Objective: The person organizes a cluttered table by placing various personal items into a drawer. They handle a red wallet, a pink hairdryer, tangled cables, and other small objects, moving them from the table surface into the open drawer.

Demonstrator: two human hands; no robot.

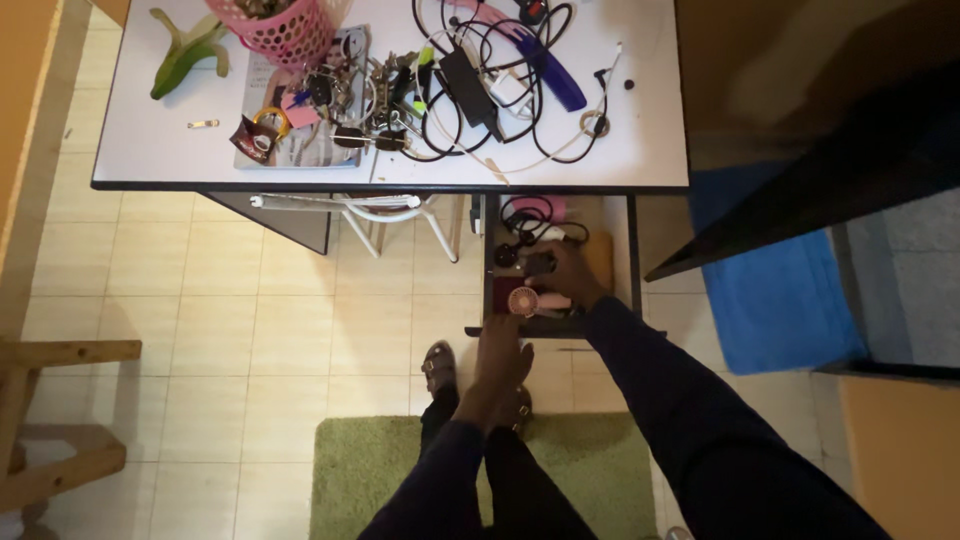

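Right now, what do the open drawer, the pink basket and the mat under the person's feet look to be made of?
The open drawer looks like wood or laminated board: pale tan inner walls, dark front edge. The pink basket looks like moulded plastic, with an even colour and a regular lattice of holes. The green mat looks like textile pile, matte and fuzzy. The right hand reaches inside the drawer; the left hand is at its front.
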